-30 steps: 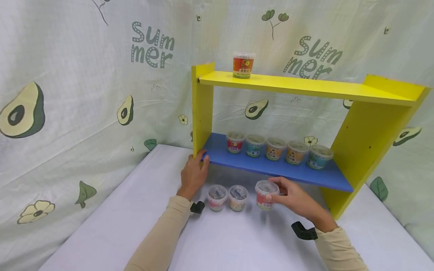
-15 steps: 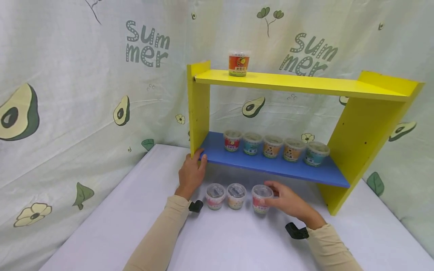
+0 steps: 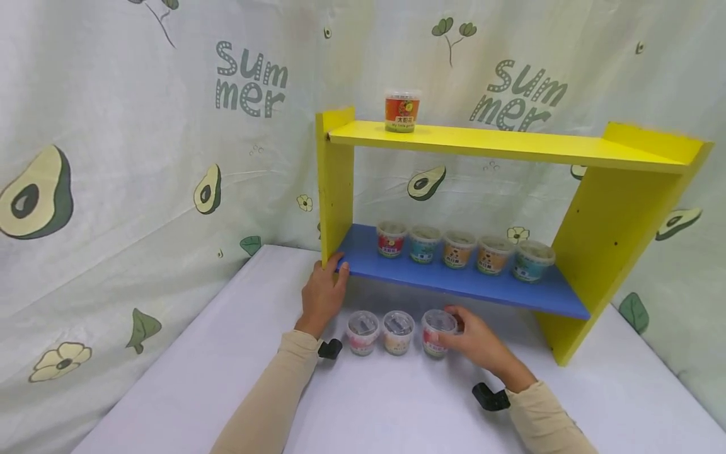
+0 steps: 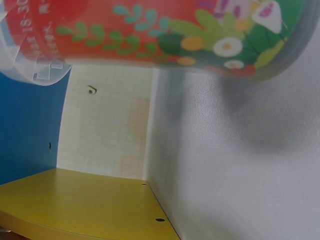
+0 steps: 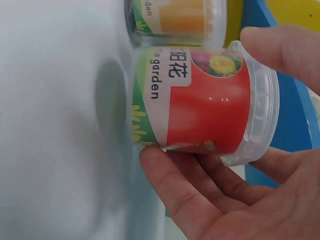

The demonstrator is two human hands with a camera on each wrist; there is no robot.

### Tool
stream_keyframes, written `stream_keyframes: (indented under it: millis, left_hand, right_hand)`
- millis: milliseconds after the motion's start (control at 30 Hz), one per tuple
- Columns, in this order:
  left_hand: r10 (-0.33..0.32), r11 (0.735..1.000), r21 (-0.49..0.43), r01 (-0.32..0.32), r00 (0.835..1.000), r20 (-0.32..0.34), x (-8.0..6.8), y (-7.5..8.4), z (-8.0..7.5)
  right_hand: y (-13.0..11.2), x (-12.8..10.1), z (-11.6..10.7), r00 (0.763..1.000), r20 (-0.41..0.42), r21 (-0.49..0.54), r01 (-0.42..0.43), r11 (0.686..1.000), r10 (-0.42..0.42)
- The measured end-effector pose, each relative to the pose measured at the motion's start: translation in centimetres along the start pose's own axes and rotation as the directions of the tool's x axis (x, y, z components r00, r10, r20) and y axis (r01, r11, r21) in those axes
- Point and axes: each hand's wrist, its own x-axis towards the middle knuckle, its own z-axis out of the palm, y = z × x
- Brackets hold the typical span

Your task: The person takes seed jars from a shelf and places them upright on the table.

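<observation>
My right hand [image 3: 479,343] holds a lidded plastic cup [image 5: 210,107] with a red flower label by its sides, between thumb and fingers, upright and low at the white table in front of the shelf unit. My left hand [image 3: 323,295] grips the lower left corner of the yellow and blue shelf unit [image 3: 408,272], where the blue board meets the yellow side. Between the hands stand two more lidded cups, one pink-red [image 3: 363,343] and one pale orange [image 3: 397,342]. The pink-red one looms close in the left wrist view, its label [image 4: 150,35] cut by the frame.
On the blue board stands a row of several lidded cups [image 3: 458,252], labelled red, teal and orange. A single red-orange cup [image 3: 403,112] sits on the yellow top board [image 3: 510,144]. Behind hangs a patterned curtain [image 3: 142,157]. The white table [image 3: 363,410] extends towards me.
My right hand has brought the red cup slightly left and down to the table, beside the pale orange cup. The left hand stays on the shelf corner.
</observation>
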Motion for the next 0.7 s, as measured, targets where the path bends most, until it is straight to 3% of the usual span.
stream_keyframes:
  millis: [167,400,700]
  left_hand:
    - [0.02,0.999,-0.025,-0.02,0.999,-0.029,-0.2,0.1,0.1]
    - [-0.014,1.0,-0.013,0.014,1.0,0.019,-0.4,0.1,0.5]
    - [-0.022,1.0,-0.004,0.022,1.0,0.012,-0.2,0.3,0.0]
  right_hand:
    - [0.0,-0.1,0.6,1.0,-0.017,-0.003,-0.002,1.0,0.001]
    - [0.2,-0.4,1.1,0.999,0.001,-0.007,-0.036,0.999,0.036]
    - [0.0,-0.1,1.2,1.0,0.021,0.03,-0.003,1.0,0.003]
